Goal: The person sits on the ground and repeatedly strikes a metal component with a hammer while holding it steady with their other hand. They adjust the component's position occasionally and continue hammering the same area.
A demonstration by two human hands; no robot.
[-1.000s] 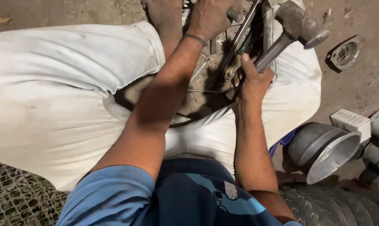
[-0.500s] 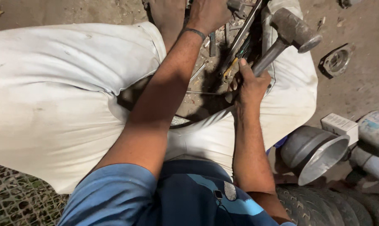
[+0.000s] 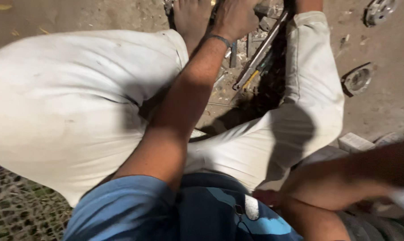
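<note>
My left hand point(image 3: 235, 18) reaches forward between my knees and is closed on a grey metal part point(image 3: 261, 9) at the top edge of the view, beside my bare foot point(image 3: 191, 20). Long metal bars point(image 3: 262, 49) and a yellow-tipped tool point(image 3: 251, 80) lie on the dirt just below that hand. My right forearm point(image 3: 345, 183) is swung out to the right and blurred. Its hand is past the frame edge. The hammer is not in sight.
I squat in white trousers point(image 3: 77, 102) over dirt ground. Two round metal discs point(image 3: 358, 80) point(image 3: 378, 9) lie to the right. A white box point(image 3: 356, 143) and a dark tyre point(image 3: 380, 227) sit at lower right, wire mesh point(image 3: 14, 209) at lower left.
My right hand, which held a hammer over the bars, has swung out to the right and left the view with it. The left hand stays on the metal part.
</note>
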